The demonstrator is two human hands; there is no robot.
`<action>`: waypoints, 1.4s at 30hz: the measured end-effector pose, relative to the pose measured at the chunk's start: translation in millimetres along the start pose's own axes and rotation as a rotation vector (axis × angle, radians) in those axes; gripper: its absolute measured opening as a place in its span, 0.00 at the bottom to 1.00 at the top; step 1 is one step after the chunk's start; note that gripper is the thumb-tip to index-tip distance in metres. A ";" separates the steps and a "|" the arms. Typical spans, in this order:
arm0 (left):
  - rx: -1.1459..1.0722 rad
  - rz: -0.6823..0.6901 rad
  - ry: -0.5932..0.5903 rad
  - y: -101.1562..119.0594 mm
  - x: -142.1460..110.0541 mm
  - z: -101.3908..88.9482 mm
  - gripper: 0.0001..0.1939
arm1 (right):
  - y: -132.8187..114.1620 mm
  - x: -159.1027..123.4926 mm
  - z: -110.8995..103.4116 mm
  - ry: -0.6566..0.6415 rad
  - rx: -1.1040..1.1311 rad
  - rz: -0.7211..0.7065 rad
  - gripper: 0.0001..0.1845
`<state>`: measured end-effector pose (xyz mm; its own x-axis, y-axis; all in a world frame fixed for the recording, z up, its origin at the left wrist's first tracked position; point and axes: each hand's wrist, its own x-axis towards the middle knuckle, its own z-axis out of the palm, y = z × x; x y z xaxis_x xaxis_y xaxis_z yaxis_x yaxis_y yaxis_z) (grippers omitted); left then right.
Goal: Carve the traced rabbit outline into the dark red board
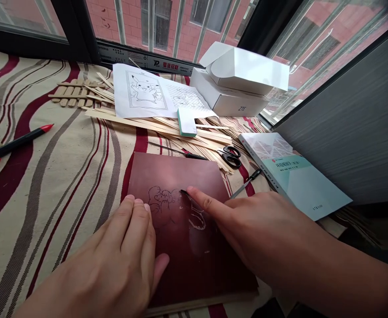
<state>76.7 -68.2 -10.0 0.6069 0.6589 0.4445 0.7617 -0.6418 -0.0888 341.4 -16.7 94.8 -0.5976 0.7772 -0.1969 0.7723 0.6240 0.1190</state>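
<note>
Right, so the left hand (117, 260) is lying flat along the left side of the dark red board (189, 260), its fingers sitting snugly side by side and its thumb reaching out apart from them over the surface. Across from it, the right hand (260, 227) is leaning over the board's right side, index finger stretching out to meet a small dark tip (182, 191); the other fingers are hiding beneath the hand, so I can't tell what they are gripping.

The board itself is lying on the striped cloth (58, 176), under both hands, and it's showing a dark line drawing (162, 194) near the left fingertips and a pale outline (197, 219) by the right hand. Just past the far edge, a slim black-handled tool (195, 156) is lying near black scissors (227, 158) and thin wooden strips (154, 126). Over to the right, a green-and-white book (293, 172) is lying flat. Farther back, a white block with green edges (187, 122) is sitting against printed paper sheets (145, 95), and a white box (240, 79) is standing by the window (167, 26).
</note>
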 end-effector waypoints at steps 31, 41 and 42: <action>0.177 0.237 -0.002 25.0 -7.8 -31.4 0.36 | 29.0 -3.4 39.7 0.463 1.054 0.490 0.37; 0.217 0.099 -0.106 28.6 0.9 -42.2 0.33 | 23.5 30.6 29.9 0.489 1.321 0.526 0.35; 0.207 0.077 -0.114 28.3 2.8 -41.5 0.33 | 23.6 37.9 29.8 0.455 1.348 0.515 0.35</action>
<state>90.6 -100.8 25.7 0.6780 0.6585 0.3266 0.7351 -0.6060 -0.3042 343.4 25.2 61.1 -0.0272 0.9969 -0.0742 0.3753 -0.0586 -0.9250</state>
